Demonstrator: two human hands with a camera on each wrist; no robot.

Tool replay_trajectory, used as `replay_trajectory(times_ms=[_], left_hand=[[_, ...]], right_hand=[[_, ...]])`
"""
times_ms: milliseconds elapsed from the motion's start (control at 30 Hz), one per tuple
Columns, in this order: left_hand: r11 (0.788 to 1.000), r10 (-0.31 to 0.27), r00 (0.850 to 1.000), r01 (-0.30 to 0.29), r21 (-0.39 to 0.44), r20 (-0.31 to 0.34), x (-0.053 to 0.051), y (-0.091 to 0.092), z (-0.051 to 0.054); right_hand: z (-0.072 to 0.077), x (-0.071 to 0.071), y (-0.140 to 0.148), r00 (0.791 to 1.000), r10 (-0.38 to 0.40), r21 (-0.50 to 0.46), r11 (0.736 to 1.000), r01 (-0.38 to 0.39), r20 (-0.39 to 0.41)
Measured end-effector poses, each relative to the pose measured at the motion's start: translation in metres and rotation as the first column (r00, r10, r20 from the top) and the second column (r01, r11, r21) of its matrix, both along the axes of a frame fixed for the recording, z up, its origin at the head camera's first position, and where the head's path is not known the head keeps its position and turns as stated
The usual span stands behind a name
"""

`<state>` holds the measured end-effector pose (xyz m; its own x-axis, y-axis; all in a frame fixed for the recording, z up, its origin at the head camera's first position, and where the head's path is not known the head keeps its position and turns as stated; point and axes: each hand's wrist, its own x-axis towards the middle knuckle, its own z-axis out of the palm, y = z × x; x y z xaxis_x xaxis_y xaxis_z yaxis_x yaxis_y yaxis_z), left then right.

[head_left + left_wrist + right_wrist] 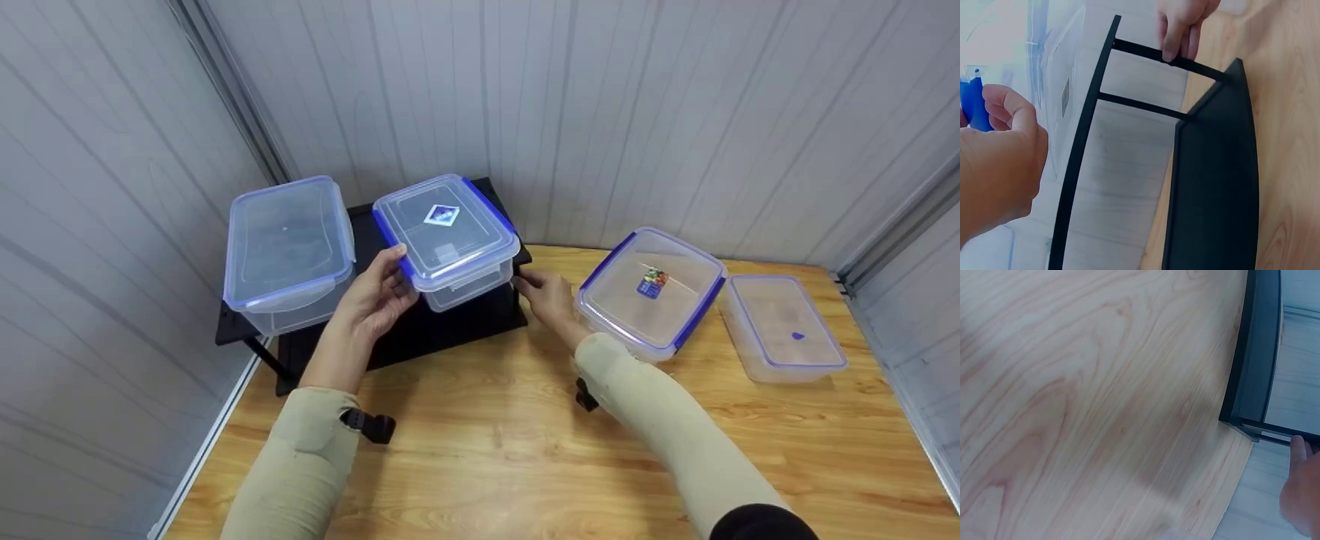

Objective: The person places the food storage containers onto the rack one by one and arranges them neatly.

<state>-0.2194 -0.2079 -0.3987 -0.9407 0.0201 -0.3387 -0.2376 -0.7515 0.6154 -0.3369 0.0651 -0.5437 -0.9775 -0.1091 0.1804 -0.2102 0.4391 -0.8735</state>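
My left hand [375, 296] grips a clear food container [454, 232] by its blue side clip [978, 107], thumb at the lid's edge. This container has a diamond-shaped label and sits tilted over the upper shelf of a black two-tier rack [420, 337]. Whether its base touches the shelf is hidden. With thumb and fingers my right hand [551, 300] pinches a slim post [1199, 67] at the rack's right end; the right wrist view catches this hand [1303, 489] at its edge. Left of the gripped container, a larger clear container [289, 247] stands on the upper shelf.
On the wooden table [487, 450], right of the rack, are a blue-clipped container [622, 292] with a colourful label and a smaller clear box [787, 315]. Pale panel walls [600, 112] enclose the back and both sides.
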Motion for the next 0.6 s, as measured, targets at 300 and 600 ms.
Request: replay_trajectory(times_ms=[300, 600], left_hand=[[0.999, 0.025, 0.998, -0.023, -0.040, 0.059, -0.013, 0.001, -0.007], [0.995, 0.088, 0.994, -0.084, -0.052, 0.070, -0.015, 0.008, -0.003]], right_hand=[[-0.001, -0.001, 0.001, 0.999, 0.009, -0.017, 1.000, -0.010, -0.049], [-0.001, -0.001, 0.001, 0.998, 0.015, -0.010, 1.000, -0.016, -0.058]])
